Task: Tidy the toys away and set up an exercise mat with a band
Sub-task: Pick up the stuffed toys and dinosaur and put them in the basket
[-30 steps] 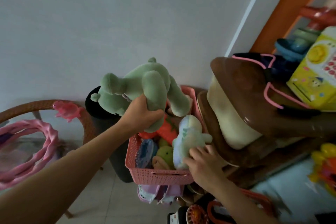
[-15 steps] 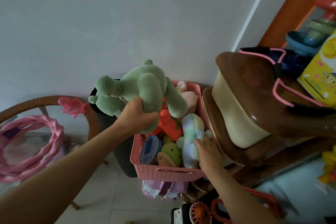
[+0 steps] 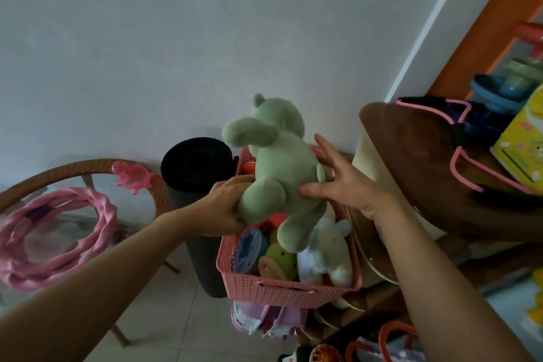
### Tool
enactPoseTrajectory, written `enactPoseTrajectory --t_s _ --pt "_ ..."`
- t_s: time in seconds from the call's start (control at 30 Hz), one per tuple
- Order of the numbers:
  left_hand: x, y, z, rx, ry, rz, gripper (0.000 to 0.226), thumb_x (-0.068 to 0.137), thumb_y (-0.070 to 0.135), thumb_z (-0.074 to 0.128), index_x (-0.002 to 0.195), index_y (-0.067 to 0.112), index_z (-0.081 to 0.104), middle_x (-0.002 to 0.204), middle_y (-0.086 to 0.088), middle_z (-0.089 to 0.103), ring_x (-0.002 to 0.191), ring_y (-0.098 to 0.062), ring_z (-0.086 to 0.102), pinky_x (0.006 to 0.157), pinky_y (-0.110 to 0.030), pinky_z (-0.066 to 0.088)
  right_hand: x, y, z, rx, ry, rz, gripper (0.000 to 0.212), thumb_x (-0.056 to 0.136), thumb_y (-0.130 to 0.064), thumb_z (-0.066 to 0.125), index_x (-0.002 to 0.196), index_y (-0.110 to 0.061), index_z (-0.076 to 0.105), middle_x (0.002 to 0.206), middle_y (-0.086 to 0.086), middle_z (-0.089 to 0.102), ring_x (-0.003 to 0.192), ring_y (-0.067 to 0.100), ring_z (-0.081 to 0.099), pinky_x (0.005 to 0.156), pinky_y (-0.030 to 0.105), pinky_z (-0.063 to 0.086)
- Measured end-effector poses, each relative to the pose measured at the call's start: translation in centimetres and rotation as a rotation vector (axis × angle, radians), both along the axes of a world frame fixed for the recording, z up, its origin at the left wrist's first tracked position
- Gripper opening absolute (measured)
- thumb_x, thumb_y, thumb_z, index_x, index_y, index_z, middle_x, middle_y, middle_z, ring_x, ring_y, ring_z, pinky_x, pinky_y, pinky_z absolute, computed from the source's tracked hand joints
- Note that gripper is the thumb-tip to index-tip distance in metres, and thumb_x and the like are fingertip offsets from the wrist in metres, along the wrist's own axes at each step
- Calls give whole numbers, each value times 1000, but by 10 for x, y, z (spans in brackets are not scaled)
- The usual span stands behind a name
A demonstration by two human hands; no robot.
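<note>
Both hands hold the green plush above the pink basket: left hand grip clasping a leg, right hand grip spread against its back (any tag looks unreadable).

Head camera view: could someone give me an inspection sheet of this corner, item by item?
Surface: pale tiled floor; round glass table with wicker rim.
Job's things: green plush toy held over pink basket, full of toys; rolled black mat upright beside it; pink band on the table.
Clutter: pink turtle toy on the rim; yellow toy box.
Hands: left hand grips the plush; right hand steadies it, fingers spread.
Cables: nothing seen.
Surroundings: plain wall, orange frame.
</note>
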State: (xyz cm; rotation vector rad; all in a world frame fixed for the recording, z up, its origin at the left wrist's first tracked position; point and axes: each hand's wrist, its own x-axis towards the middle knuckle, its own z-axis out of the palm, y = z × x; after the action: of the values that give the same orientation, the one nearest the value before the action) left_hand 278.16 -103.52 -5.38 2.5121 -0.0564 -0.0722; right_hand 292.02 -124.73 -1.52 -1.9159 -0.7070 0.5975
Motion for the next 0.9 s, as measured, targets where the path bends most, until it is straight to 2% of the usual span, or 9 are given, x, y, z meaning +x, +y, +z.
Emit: enactPoseTrajectory --t_s 0.1,0.2,0.3,0.43,0.5,0.57,0.7,0.8,0.9 --pt "7 1 -10 -22 13 113 63 73 19 67 132 22 44 135 6 38 133 -16 27 107 -40 30 -33 6 -27 -46 -352 -163 74 71 -6 67 136 -30 40 126 4 49 103 17 56 93 34 48" --pt "12 -11 -21 -153 84 185 51 79 13 63 127 19 47 122 1 45 111 -17 45 84 -19 44 -71 17 -64 -325 -484 -37 61 82 -21 64 138 -24 39 124 2 49 114 19 50 93 27 42" --pt "14 -17 -34 -216 221 227 67 79 19 67 137 19 33 128 -7 47 108 -21 51 89 -33 48 -68 25 -79 -440 -701 -214 65 79 -36 66 136 -26 36 136 3 38 126 22 38 100 41 38" --pt "12 -14 -43 -169 269 246 70 81 19 66 140 21 30 129 -9 49 114 -26 51 95 -41 47 -33 23 -86 -360 -383 -203 113 66 -36 80 148 -23 5 154 15 6 139 31 20 108 45 31" --pt "12 -12 -46 -148 262 242 67 82 19 64 140 21 31 130 -8 48 116 -25 50 96 -42 46 -25 22 -93 -298 -315 -165 114 64 -30 83 148 -20 6 150 16 17 135 31 28 104 37 33" --pt "12 -11 -48 -134 225 239 67 82 21 63 141 22 31 131 -7 49 116 -25 49 97 -42 45 -23 21 -97 -264 -352 -224 103 65 -38 81 146 -22 19 135 15 39 122 30 44 95 33 41" --pt "19 -14 -51 -109 120 277 66 82 32 61 139 31 28 126 -2 52 112 -24 52 96 -50 42 -25 30 -95 -421 -667 -188 72 75 -45 69 134 -19 39 121 10 51 108 29 53 81 38 47" --pt "29 -14 -37 -129 -57 379 51 77 16 59 126 27 46 115 -2 58 101 -20 55 89 -34 43 -29 37 -79 -374 -795 -149 49 79 -37 63 118 -9 51 110 10 58 103 30 55 75 33 40" --pt "43 -1 0 -143 -284 398 51 65 15 46 113 18 61 111 -5 65 100 -24 58 90 -31 41 -31 35 -51 -179 -909 -53 71 68 -48 65 124 -6 49 124 18 52 114 34 49 94 37 38"
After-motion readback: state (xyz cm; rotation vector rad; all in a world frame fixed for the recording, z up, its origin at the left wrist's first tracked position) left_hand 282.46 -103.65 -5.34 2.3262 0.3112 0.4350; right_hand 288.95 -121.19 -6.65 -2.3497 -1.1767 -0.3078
